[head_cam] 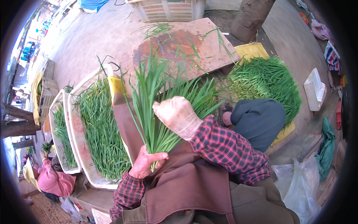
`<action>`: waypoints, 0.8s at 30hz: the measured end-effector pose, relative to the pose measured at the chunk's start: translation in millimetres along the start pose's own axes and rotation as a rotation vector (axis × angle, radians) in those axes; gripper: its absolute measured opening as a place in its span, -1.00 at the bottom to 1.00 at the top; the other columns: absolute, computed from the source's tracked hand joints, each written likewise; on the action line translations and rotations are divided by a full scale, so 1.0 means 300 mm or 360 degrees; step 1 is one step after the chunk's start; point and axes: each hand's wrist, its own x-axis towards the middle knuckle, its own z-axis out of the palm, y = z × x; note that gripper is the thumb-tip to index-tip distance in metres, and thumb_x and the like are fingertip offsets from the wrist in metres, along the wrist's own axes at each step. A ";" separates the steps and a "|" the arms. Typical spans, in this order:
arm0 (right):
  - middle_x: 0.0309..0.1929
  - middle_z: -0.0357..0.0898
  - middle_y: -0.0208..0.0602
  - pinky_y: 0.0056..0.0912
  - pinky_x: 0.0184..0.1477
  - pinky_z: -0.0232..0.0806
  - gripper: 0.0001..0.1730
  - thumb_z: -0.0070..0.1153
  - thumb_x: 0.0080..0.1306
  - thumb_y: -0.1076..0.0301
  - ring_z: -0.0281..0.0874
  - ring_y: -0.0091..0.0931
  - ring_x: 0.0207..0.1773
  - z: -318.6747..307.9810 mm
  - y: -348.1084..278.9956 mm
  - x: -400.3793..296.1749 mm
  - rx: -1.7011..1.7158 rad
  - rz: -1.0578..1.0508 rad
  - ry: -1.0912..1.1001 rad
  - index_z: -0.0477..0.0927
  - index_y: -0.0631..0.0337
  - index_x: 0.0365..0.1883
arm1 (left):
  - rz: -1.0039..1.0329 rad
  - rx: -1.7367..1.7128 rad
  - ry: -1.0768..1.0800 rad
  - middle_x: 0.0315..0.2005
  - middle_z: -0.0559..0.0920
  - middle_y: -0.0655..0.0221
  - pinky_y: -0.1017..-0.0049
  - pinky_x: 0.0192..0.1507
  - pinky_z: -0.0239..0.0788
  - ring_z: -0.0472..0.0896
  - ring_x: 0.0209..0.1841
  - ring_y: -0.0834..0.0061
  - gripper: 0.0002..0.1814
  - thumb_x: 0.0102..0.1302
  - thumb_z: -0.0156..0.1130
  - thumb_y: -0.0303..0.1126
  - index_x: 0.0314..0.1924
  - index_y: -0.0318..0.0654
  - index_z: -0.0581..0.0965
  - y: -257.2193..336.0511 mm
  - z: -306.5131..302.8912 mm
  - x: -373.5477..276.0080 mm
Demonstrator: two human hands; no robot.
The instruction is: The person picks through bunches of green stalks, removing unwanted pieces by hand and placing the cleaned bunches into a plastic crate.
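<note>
My bare left hand (143,164) grips a fanned bunch of garlic chives (152,130) by the stem ends, above my lap. The long flat leaves spread up and away from me, and some tips are blurred. In a pale glove, my right hand (179,117) is curled over the middle of the leaves, slightly blurred. Its fingertips are hidden, so I cannot tell whether it pinches any leaves. A brown apron (187,182) covers my lap beneath the bunch. More chives (207,89) lie beyond my right hand, in front of the board.
A low board (221,53) with loose leaves lies ahead, before a plastic crate (167,11) and a tree trunk (250,19). Neatly stacked chives (268,81) lie on yellow sacking at right. Crates of chives (105,134) stand at left, near a person in pink (57,179).
</note>
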 end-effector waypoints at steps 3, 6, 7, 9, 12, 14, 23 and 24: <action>-0.44 0.55 -0.36 -0.26 -0.31 0.39 -0.79 0.20 0.32 0.30 0.55 -0.37 -0.38 0.020 0.019 0.022 0.0302 0.0165 0.0092 0.62 0.22 -0.16 | -0.0040 -0.0133 -0.0041 -0.42 0.65 0.27 0.62 -0.61 0.26 0.49 -0.60 0.59 -0.70 0.17 0.41 -0.57 -0.09 -0.35 0.54 -0.019 -0.001 0.006; -0.25 0.67 -0.27 -0.25 -0.15 0.46 -0.68 0.26 0.29 0.36 0.64 -0.30 -0.22 0.008 0.057 -0.020 0.0616 0.0210 0.0397 0.61 0.30 -0.02 | -0.0064 -0.0338 -0.0079 -0.41 0.63 0.25 0.62 -0.61 0.28 0.48 -0.60 0.59 -0.65 0.18 0.41 -0.54 -0.04 -0.35 0.51 -0.039 -0.021 0.014; -0.17 0.66 -0.25 -0.25 -0.08 0.45 -0.66 0.28 0.26 0.42 0.63 -0.28 -0.14 -0.006 0.056 -0.055 0.0530 0.0354 0.0252 0.61 0.30 0.00 | -0.0063 -0.0372 -0.0084 -0.39 0.61 0.22 0.63 -0.60 0.29 0.48 -0.59 0.59 -0.62 0.19 0.41 -0.54 -0.01 -0.35 0.49 -0.045 -0.030 0.012; -0.12 0.63 -0.23 -0.22 -0.04 0.43 -0.70 0.27 0.26 0.40 0.60 -0.28 -0.07 -0.041 0.068 -0.085 0.0325 0.0232 0.0119 0.62 0.27 -0.05 | -0.0047 -0.0431 -0.0089 -0.38 0.61 0.21 0.63 -0.60 0.30 0.47 -0.59 0.60 -0.59 0.19 0.41 -0.52 0.01 -0.35 0.48 -0.051 -0.039 0.010; -0.20 0.57 -0.25 -0.19 -0.09 0.39 -0.82 0.24 0.28 0.40 0.55 -0.29 -0.15 -0.044 0.081 -0.156 0.0359 0.0153 -0.0091 0.61 0.24 -0.17 | -0.0015 -0.0501 -0.0106 -0.39 0.63 0.23 0.63 -0.59 0.30 0.48 -0.59 0.60 -0.61 0.19 0.42 -0.49 0.00 -0.35 0.50 -0.062 -0.042 0.022; -0.27 0.54 -0.29 -0.19 -0.14 0.36 -0.84 0.23 0.28 0.37 0.51 -0.29 -0.22 -0.049 0.074 -0.203 0.0285 0.0137 -0.0133 0.60 0.21 -0.21 | 0.0013 -0.0495 -0.0128 -0.38 0.63 0.22 0.63 -0.59 0.31 0.49 -0.58 0.59 -0.60 0.19 0.42 -0.49 0.00 -0.36 0.50 -0.059 -0.036 0.025; -0.19 0.59 -0.29 -0.22 -0.08 0.36 -0.72 0.21 0.24 0.41 0.53 -0.31 -0.12 -0.194 0.007 -0.132 0.0275 0.0205 0.0334 0.55 0.28 -0.08 | 0.0340 -0.0368 0.0027 -0.40 0.64 0.20 0.62 -0.63 0.33 0.51 -0.62 0.57 -0.55 0.17 0.45 -0.46 0.02 -0.39 0.48 0.040 -0.017 0.031; -0.21 0.58 -0.30 -0.27 -0.13 0.36 -0.69 0.23 0.22 0.42 0.52 -0.31 -0.17 -0.202 -0.021 -0.128 0.0386 0.0242 0.0305 0.55 0.28 -0.07 | 0.0434 -0.0361 0.0047 -0.40 0.64 0.21 0.62 -0.63 0.34 0.51 -0.61 0.57 -0.54 0.18 0.44 -0.45 0.03 -0.39 0.47 0.069 -0.022 0.029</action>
